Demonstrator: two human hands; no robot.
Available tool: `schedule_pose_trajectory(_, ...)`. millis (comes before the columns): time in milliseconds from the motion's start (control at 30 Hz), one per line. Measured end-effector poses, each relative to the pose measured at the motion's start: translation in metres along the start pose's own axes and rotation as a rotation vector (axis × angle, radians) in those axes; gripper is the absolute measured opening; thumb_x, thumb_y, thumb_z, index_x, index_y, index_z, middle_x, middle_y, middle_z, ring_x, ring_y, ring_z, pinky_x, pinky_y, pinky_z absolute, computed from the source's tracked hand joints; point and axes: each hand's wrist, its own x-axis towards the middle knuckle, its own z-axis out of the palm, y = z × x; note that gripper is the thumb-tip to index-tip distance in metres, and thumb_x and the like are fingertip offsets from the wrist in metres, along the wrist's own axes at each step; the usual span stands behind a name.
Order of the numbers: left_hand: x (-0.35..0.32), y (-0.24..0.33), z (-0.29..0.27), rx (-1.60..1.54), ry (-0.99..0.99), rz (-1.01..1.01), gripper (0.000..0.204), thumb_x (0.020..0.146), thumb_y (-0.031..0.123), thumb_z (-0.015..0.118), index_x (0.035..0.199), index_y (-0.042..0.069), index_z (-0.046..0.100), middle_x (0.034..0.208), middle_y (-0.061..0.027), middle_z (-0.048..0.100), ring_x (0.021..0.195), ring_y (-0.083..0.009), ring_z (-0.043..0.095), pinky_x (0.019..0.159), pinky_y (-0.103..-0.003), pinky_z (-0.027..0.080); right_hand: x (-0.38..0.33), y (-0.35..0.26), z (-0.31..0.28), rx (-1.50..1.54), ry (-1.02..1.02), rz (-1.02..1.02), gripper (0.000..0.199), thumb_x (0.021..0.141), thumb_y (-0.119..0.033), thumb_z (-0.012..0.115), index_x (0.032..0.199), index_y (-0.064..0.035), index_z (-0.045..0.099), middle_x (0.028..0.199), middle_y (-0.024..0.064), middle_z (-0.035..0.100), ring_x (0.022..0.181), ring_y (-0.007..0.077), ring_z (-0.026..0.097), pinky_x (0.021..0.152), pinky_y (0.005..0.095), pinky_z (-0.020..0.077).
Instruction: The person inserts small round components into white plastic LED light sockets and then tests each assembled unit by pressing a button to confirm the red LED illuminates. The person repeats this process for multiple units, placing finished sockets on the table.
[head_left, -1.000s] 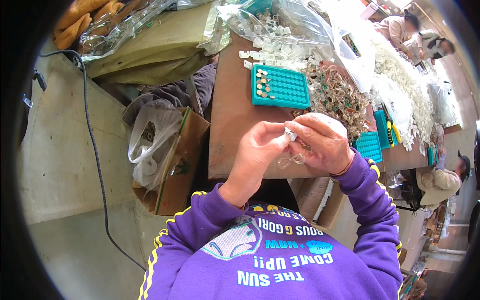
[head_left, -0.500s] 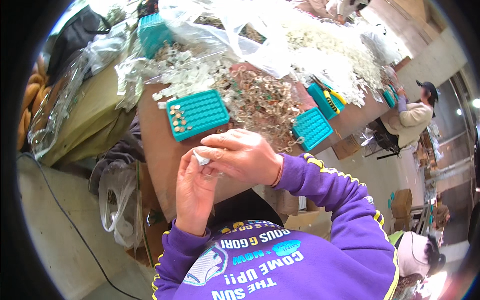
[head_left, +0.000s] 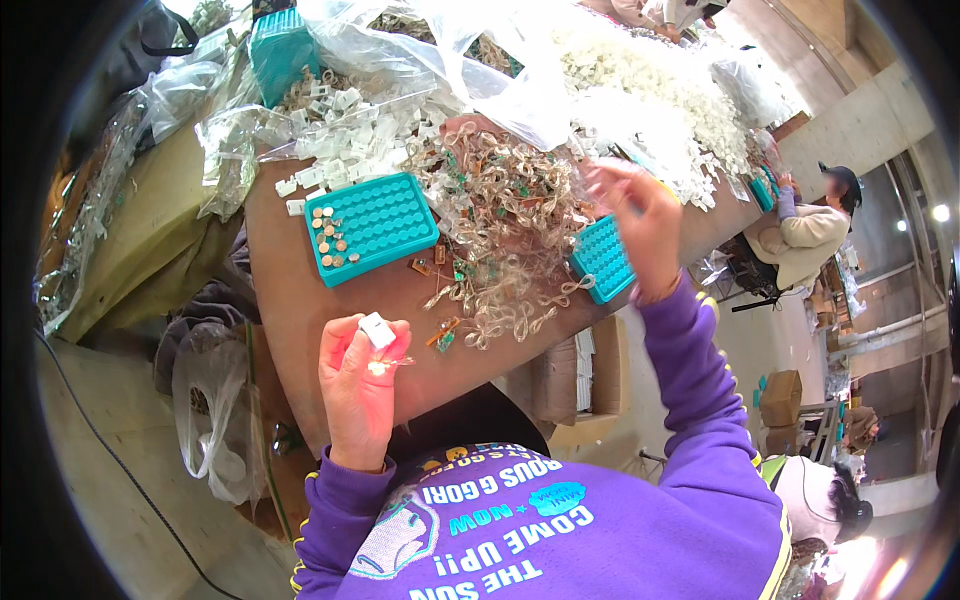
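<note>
My left hand (head_left: 357, 390) is closed around a small white plastic battery box (head_left: 377, 330), held up between thumb and fingers above the table's near edge. A tiny light (head_left: 378, 368) glows just beneath the box, with a bit of thin clear wire beside it, and reddish light tints the fingers. My right hand (head_left: 648, 225) is raised at the right, over a teal grid tray (head_left: 603, 260). Its fingers are smeared by motion, so whether they hold anything does not show. The yellow-handled pliers are mostly hidden behind that hand.
Another teal tray (head_left: 375, 230) carries several coin cells in its left columns. Tangled clear wire strings (head_left: 510, 220) heap mid-table. White battery boxes (head_left: 345, 125) pile behind, with plastic sheeting (head_left: 500, 60) over part. A person (head_left: 810, 225) sits further right. An open carton (head_left: 600, 370) stands below the table.
My hands were together around the white piece; they have parted. The right has swung up and right towards the pliers. The left keeps the box, lower now, and a light shows lit.
</note>
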Motion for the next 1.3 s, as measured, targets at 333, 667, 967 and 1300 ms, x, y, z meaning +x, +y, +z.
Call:
schedule_pose_trajectory(333,0.002,-0.001,0.004,-0.008,0.052,0.000,0.014,0.095,0.009,0.059,0.107,0.004,0.056,0.102,-0.0142,0.065,0.101,-0.0286,0.066,0.078,-0.037,0.057,0.064,0.164,0.005,-0.746,-0.340,0.038,0.015,0.082,-0.017,0.065,0.094,-0.0124,0.074,0.089,0.0156,0.070,0.082,0.0329,0.068,0.077,0.0402,0.0540)
schedule_pose_trajectory(667,0.003,-0.003,0.001,-0.020,0.024,0.014,0.018,0.095,0.013,0.061,0.110,0.006,0.055,0.101,-0.0128,0.064,0.095,-0.0266,0.066,0.074,-0.037,0.056,0.066,0.175,0.017,-0.650,-0.293,0.241,0.011,0.077,-0.013,0.069,0.086,-0.0106,0.075,0.083,0.0139,0.071,0.076,0.0267,0.069,0.074,0.0352,0.0540)
schedule_pose_trajectory(967,0.002,0.001,0.004,0.027,-0.016,0.004,0.015,0.095,0.010,0.056,0.108,0.005,0.054,0.098,-0.0118,0.062,0.091,-0.0246,0.063,0.075,-0.035,0.054,0.068,0.177,0.012,-0.686,-0.294,0.304,0.020,0.082,-0.021,0.060,0.092,-0.0166,0.076,0.087,0.0155,0.071,0.085,0.0318,0.069,0.080,0.0389,0.0533)
schedule_pose_trajectory(1300,0.004,0.000,0.002,-0.068,-0.085,-0.025,0.023,0.098,0.014,0.057,0.117,0.002,0.057,0.106,-0.0090,0.066,0.096,-0.0185,0.066,0.086,-0.036,0.055,0.002,-0.076,0.060,-0.018,-0.720,-0.361,0.027,0.071,0.014,0.062,0.090,-0.0035,0.071,0.085,0.0099,0.066,0.076,0.0232,0.066,0.069,0.0291,0.0532)
